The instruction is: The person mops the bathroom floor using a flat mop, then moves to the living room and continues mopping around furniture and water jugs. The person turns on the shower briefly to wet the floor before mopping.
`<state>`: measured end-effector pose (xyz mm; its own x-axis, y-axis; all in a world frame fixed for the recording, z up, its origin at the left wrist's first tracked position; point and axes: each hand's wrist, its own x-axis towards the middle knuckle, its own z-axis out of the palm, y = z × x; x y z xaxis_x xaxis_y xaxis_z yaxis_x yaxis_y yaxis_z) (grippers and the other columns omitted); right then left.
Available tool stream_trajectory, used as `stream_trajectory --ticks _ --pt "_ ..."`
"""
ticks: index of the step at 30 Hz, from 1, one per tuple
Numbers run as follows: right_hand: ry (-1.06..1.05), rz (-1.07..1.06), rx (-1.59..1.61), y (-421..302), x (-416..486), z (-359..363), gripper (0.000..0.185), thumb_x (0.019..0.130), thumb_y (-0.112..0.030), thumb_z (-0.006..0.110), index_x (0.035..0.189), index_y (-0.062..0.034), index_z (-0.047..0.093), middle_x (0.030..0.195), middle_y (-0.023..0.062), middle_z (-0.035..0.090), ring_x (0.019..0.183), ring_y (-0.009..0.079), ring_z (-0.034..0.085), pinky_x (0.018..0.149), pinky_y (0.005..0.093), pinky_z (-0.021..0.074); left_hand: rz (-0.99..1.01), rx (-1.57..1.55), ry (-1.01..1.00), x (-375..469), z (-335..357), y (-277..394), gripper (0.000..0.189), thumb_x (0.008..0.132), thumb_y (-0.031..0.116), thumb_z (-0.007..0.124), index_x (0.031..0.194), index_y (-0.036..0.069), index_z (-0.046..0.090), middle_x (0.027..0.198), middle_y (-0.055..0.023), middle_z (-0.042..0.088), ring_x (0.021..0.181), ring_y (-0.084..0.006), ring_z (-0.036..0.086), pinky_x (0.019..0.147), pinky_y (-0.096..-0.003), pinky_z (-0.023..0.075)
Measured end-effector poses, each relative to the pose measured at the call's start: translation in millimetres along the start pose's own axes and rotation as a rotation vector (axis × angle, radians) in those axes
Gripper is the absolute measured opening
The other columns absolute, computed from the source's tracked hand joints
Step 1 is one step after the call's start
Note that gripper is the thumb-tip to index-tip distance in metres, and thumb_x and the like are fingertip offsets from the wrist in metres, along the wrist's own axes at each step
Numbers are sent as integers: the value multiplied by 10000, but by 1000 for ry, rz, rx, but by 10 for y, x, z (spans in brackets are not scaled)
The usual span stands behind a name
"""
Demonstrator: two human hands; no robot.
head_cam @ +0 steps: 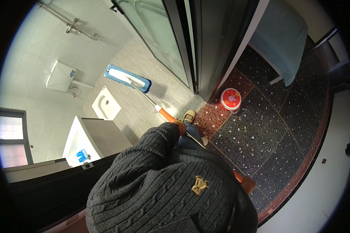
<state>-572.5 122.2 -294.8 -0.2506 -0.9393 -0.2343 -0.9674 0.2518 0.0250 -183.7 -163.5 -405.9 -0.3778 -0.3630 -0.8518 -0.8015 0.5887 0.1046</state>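
Note:
My left hand (pixel 180 127) is closed around the handle of a flat mop (pixel 145 97), just above its lower orange grip (pixel 166 115). My right hand (pixel 248 185) holds the orange grip at the handle's upper end, low on the right. From my hands the metal pole slants away into the bathroom. Its long head has a white plate and a blue fringed pad (pixel 113 68). A shadow falls beside the head; whether the pad touches the tiled floor (pixel 134 58), I cannot tell. My sweater hides part of the pole.
A squat toilet (pixel 106 102) is set in the floor left of the mop, below a wall cistern (pixel 61 75). A white basin (pixel 83 139) stands nearer. Right of the mop is a glass door (pixel 157 32). A red-lidded bucket (pixel 231 99) sits on the terrazzo floor (pixel 248 137).

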Motion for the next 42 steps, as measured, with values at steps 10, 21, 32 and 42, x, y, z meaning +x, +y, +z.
stream_trajectory --ticks 10,21,32,42 --pt "33 -39 38 51 24 23 126 609 -180 627 585 -74 563 592 123 567 557 342 559 562 453 384 7 -83 -12 -115 -84 5 233 769 358 597 915 184 652 968 -41 652 996 -240 594 884 -425 394" --pt "-23 1 -16 21 43 -21 138 628 -201 649 618 -77 588 599 117 570 562 326 562 641 441 418 -30 -104 -22 63 77 -26 293 753 353 622 982 170 618 974 -42 638 984 -237 587 855 -423 405" --pt "35 -38 -36 35 -2 2 156 626 -190 646 585 -80 543 582 118 548 556 333 557 605 458 405 7 -39 14 -87 -45 29 328 753 387 623 990 161 624 995 -49 643 992 -251 591 863 -427 403" --pt "-5 -7 -31 33 -17 4 178 635 -212 658 581 -84 547 580 115 563 557 334 566 593 462 402 39 -15 64 -146 -78 45 350 753 406 622 1002 162 614 983 -57 641 980 -255 595 842 -431 421"
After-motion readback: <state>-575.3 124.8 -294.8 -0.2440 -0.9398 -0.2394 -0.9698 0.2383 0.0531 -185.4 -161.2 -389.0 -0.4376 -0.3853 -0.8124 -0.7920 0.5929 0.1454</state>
